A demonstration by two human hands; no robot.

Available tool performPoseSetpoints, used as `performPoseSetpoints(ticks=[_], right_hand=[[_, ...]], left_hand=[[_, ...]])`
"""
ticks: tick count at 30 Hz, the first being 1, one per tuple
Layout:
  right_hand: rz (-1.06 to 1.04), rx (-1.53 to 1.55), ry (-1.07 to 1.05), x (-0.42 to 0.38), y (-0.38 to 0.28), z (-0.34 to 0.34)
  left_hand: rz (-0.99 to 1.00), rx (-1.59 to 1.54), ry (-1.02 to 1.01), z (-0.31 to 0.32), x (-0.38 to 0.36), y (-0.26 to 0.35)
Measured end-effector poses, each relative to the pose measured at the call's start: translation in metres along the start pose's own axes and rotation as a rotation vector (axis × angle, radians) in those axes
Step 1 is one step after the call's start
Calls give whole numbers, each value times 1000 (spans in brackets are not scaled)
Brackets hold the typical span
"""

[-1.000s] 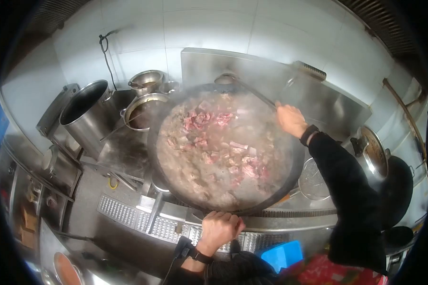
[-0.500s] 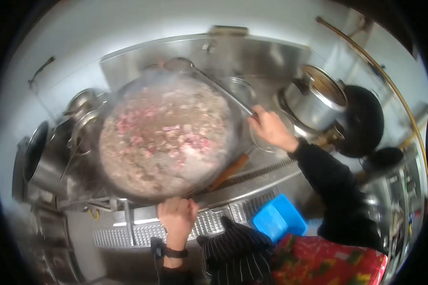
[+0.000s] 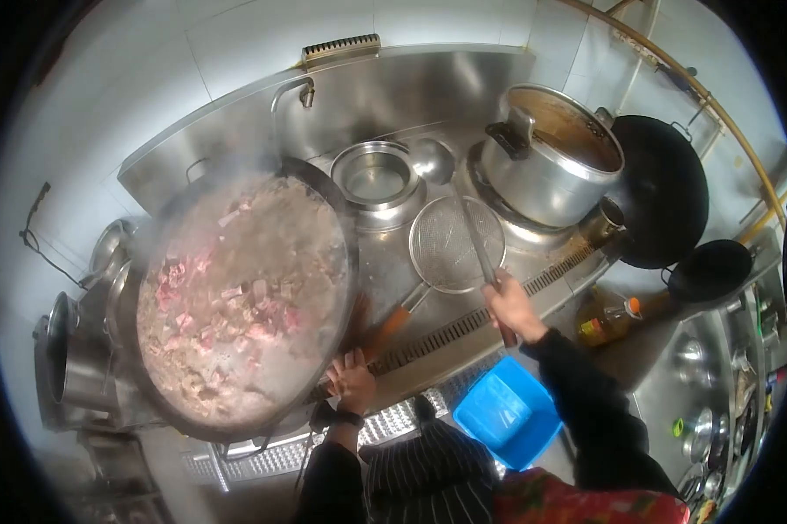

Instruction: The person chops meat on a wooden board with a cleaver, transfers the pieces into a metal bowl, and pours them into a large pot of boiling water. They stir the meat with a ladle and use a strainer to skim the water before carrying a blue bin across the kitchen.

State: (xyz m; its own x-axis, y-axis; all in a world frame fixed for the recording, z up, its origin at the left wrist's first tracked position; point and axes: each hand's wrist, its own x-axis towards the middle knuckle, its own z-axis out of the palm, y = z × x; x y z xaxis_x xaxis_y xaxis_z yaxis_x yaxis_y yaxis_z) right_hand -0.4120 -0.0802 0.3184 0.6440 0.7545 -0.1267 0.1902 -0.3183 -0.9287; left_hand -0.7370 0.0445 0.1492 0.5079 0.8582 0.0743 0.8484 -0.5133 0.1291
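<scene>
A large wok (image 3: 350,262) full of steaming pale broth and pinkish chunks of meat (image 3: 258,310) fills the left side. At its near right edge is my left hand (image 3: 352,382), fingers bent around the rim; the exact grip is partly hidden. My right hand (image 3: 511,307) is closed around the long handle of a ladle (image 3: 432,162). The ladle's bowl rests over the stove between a metal pot and a big pot, away from the wok. Under its handle lies a round mesh strainer (image 3: 446,249), whose wooden handle (image 3: 386,332) points toward my left hand.
A round metal pot (image 3: 374,179) holds clear liquid. A tall pot (image 3: 542,175) stands at the back right, beside a dark wok (image 3: 660,192). Near me are a blue basin (image 3: 509,415) and an oil bottle (image 3: 610,321). A faucet (image 3: 306,94) projects from the backsplash.
My right hand has drawn the ladle away from the wok's far edge, rightward and toward me. The view has turned right. My left hand stays at the wok's edge.
</scene>
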Motion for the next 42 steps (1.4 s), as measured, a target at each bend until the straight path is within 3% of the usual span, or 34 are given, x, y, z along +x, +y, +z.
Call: performPoseSetpoints(ticks=[2, 4, 6, 7, 9, 10, 11, 12, 13, 14, 15, 17, 20, 22, 24, 26, 27, 29, 30, 32, 33, 34, 36, 38, 40, 42], right_hand=[[-11, -75, -92, 57, -6, 6], [-43, -188, -46, 108, -23, 28], [-626, -579, 206, 205, 43, 70], [-631, -559, 190, 226, 36, 79], [-193, -165, -105, 258, 12, 100], [29, 16, -251, 269, 1, 109], [251, 190, -388, 278, -7, 116], [506, 814, -596, 285, -1, 132], [660, 1066, -691, 281, 19, 133], [552, 1114, -604, 238, 11, 130], [532, 1008, -513, 191, -16, 120], [477, 983, -553, 172, 30, 139], [133, 750, -505, 159, 39, 139], [-114, 642, -319, 225, 66, 163], [-397, 348, -73, 290, 57, 167], [-71, 281, -143, 291, -7, 135], [-75, 272, -134, 289, -16, 127], [-12, -246, -61, 287, -34, 110], [-16, -253, -50, 292, -26, 105], [-175, -602, -95, 294, -11, 102], [-8, -557, -213, 283, -25, 99], [-20, -549, -212, 276, -27, 103], [361, 315, -442, 260, -9, 112], [707, 1179, -635, 249, 5, 116], [625, 1230, -610, 198, 8, 108], [508, 1053, -530, 157, 28, 110]], left_hand=[[-18, 209, -254, 1, 15, 1], [23, 180, -245, 4, 8, 4], [117, 91, -226, 3, -17, 13], [161, 47, -217, -3, -25, 20], [234, 127, -183, -42, -50, 55], [82, -142, -272, -54, -55, 66], [56, -168, -300, -45, -62, 68], [37, -193, -327, -38, -72, 67], [26, -201, -328, -32, -84, 65], [20, -269, -302, -29, -92, 64], [18, -336, -275, -28, -94, 65], [-20, -376, -197, -51, -100, 76], [-92, -366, -76, -66, -107, 79], [-129, -336, -39, -65, -116, 81], [-116, -288, 30, -67, -110, 81], [-139, -339, 2, -76, -109, 83], [-145, -322, -8, -77, -109, 81], [-234, -263, -60, -74, -108, 80], [-225, -274, -56, -75, -106, 77], [-240, -137, -65, -76, -98, 68], [-258, -68, -81, -59, -96, 58], [-260, -62, -68, -43, -94, 47], [-275, -278, -328, -32, -90, 35], [-216, -243, -215, -42, -89, 43], [-181, -327, -52, -49, -90, 46], [-181, -350, -2, -36, -102, 41]])
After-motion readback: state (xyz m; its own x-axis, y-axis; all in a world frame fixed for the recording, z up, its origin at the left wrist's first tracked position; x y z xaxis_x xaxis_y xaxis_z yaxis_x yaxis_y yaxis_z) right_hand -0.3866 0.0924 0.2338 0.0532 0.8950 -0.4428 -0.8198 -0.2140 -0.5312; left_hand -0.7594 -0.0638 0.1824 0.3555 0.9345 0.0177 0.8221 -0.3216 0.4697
